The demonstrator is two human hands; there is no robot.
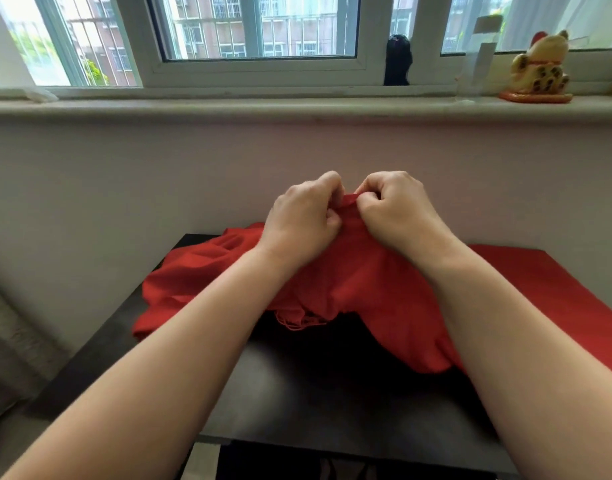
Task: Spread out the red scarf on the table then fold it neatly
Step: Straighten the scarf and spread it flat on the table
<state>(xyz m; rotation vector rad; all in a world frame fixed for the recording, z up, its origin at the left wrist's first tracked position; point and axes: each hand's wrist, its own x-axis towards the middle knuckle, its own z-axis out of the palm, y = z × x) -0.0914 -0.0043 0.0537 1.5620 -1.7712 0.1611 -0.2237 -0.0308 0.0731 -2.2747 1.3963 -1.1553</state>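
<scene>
Left hand (299, 220), right hand (396, 213) on scarf (349, 282) (crumpled)

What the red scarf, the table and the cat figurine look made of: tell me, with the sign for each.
Red scarf: thin, soft woven cloth, matte; drapes in loose folds, fine threads hang at its edge; fibre unclear.
Table: hard, smooth dark top with faint sheen; probably painted or laminated board.
Cat figurine: glossy gold, likely glazed ceramic or plastic.
</scene>
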